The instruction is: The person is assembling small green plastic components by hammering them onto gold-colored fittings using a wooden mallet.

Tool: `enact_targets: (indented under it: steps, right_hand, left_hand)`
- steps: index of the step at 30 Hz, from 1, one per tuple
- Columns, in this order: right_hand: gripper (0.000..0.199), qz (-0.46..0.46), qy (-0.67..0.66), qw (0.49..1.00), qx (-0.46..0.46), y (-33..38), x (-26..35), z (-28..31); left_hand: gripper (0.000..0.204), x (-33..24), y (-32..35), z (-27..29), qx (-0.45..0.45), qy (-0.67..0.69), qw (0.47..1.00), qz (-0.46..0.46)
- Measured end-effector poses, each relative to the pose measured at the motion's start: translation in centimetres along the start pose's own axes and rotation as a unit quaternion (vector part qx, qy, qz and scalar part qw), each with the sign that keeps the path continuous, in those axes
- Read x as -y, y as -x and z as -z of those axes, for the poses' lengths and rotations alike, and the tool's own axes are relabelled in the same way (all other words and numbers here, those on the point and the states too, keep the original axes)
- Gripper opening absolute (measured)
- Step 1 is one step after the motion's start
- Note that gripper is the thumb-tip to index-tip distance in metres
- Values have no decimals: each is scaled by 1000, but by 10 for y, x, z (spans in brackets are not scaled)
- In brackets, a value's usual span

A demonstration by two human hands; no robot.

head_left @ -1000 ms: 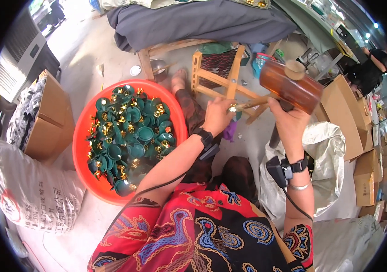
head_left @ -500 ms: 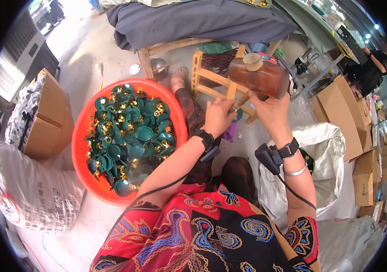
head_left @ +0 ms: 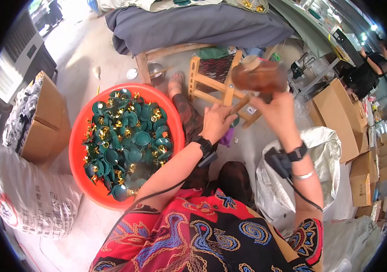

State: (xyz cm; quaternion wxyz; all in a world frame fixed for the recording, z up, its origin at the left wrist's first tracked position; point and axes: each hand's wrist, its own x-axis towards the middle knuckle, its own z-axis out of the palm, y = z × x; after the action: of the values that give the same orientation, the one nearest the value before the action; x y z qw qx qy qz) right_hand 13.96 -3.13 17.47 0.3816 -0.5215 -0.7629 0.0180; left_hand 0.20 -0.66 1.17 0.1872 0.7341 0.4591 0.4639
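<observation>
My right hand (head_left: 273, 111) is closed around a mallet (head_left: 259, 78), whose brown barrel-shaped head is smeared by motion above the hand. A wooden stick, apparently its handle, juts out between my hands. To its left, my left hand (head_left: 217, 121) has its fingers pinched together at a green cup-shaped piece (head_left: 235, 121), mostly hidden under the fingertips. Just beyond both hands stands a small wooden frame (head_left: 211, 80). At my left sits a wide orange-red basin (head_left: 76, 149) heaped with dark green cup-shaped pieces (head_left: 142, 138) that carry shiny gold parts.
An open white woven sack (head_left: 327, 181) stands by my right knee, with cardboard boxes (head_left: 336, 120) farther right. On the left are a stuffed sack (head_left: 35, 199) and a carton (head_left: 48, 120) of grey-and-white material. A grey-cloth-covered bench (head_left: 193, 27) crosses the far side. Another person sits at far right.
The mallet head has gone from sharp to blurred, and my right hand has shifted slightly right and toward me. My left hand stays almost in place. The whole view has shifted slightly.
</observation>
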Motion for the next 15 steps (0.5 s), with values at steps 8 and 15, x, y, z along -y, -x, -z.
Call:
enact_targets:
  steps: [8,15]
  right_hand:
    - [19,-12,100,984,-149,-30,57,100]
    - [30,-15,136,987,79,-19,6,28]
  left_hand:
    - [23,1,-11,-3,-18,18,1000,1]
    - [10,47,4,-7,-65,-203,974,-73]
